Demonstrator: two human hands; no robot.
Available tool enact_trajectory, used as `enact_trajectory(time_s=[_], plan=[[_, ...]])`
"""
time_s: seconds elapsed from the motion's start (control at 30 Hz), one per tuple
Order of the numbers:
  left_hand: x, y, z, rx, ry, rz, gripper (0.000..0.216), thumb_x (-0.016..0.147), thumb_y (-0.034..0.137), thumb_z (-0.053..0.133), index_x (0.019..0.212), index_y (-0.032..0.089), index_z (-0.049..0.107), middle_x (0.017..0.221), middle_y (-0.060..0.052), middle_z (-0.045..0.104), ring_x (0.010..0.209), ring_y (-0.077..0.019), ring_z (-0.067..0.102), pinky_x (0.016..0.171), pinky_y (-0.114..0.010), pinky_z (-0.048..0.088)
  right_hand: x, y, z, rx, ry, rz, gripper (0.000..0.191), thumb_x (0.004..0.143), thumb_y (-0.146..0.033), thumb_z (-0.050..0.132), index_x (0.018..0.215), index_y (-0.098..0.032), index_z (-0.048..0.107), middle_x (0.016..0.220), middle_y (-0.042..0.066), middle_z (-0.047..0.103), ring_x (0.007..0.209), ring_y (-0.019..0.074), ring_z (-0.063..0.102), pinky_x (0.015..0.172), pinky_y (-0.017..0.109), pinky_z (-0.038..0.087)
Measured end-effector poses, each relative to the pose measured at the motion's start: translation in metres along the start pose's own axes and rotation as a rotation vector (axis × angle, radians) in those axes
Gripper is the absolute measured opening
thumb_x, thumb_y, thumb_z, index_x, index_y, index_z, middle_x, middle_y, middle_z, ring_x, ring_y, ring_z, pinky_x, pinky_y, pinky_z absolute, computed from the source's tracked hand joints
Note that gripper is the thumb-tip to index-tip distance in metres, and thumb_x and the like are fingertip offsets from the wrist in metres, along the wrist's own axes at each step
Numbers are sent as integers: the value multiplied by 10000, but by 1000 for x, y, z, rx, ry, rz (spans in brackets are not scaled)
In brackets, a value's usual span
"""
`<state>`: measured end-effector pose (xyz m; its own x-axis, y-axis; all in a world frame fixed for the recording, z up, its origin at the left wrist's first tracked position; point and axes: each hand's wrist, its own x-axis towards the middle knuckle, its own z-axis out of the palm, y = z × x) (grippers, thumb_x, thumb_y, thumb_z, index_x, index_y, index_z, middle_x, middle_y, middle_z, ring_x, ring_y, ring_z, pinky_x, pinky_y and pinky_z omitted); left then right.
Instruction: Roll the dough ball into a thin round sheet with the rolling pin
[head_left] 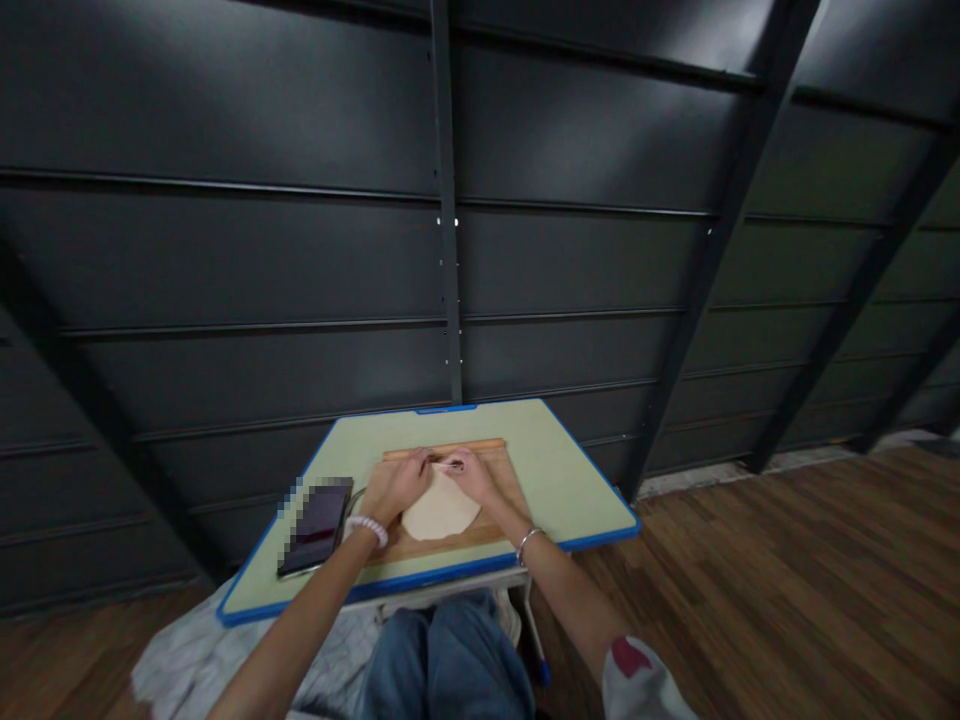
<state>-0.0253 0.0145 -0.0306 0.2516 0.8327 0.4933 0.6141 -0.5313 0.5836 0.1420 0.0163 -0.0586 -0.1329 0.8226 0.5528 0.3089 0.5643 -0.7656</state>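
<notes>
A flat pale round of dough (439, 512) lies on a wooden board (480, 538) on a small green table with a blue rim (577, 480). My left hand (401, 483) and my right hand (469, 470) meet at the far edge of the dough, fingers curled and pinching it. A wooden rolling pin (487, 446) lies just beyond my hands along the board's far side. My left wrist wears a white beaded band, my right wrist a thin bracelet.
A dark phone (319, 525) lies on the table to the left of the board. A dark panelled metal wall (450, 250) rises right behind the table. Wooden floor (787, 580) spreads to the right. My knees in jeans (442, 660) are under the table's near edge.
</notes>
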Motion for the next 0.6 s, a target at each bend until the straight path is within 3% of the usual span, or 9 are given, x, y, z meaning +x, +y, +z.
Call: enact_trajectory(time_s=[0.1,0.27,0.43,0.6], plan=[[-1,8,6,-115,46,-45,252,791,158,403,926,164,616,1006,-88,682,939,-187,613,945,-351,439,-2,-8,-4,82,11,25,86,747,-225,594,780,-182,661,830,47,697,769,169,615,742,298,487],[-4,17,0,-189,87,-160,285,847,368,410,863,168,612,956,-99,695,871,-209,627,819,-329,490,-4,-19,-13,273,184,161,271,716,-416,631,794,-161,677,863,87,715,786,199,632,764,338,495],[-15,27,-8,-298,-74,-259,326,797,484,509,832,191,647,813,-49,713,702,-196,636,589,-271,488,-3,-21,-20,325,264,230,349,664,-496,659,769,-164,685,846,93,719,782,212,630,762,351,498],[-22,28,-8,-642,-159,-328,359,760,512,575,872,182,658,781,-38,711,650,-189,631,556,-272,479,-5,-24,-24,401,222,263,381,668,-523,647,783,-161,687,824,76,710,737,197,624,671,310,500]])
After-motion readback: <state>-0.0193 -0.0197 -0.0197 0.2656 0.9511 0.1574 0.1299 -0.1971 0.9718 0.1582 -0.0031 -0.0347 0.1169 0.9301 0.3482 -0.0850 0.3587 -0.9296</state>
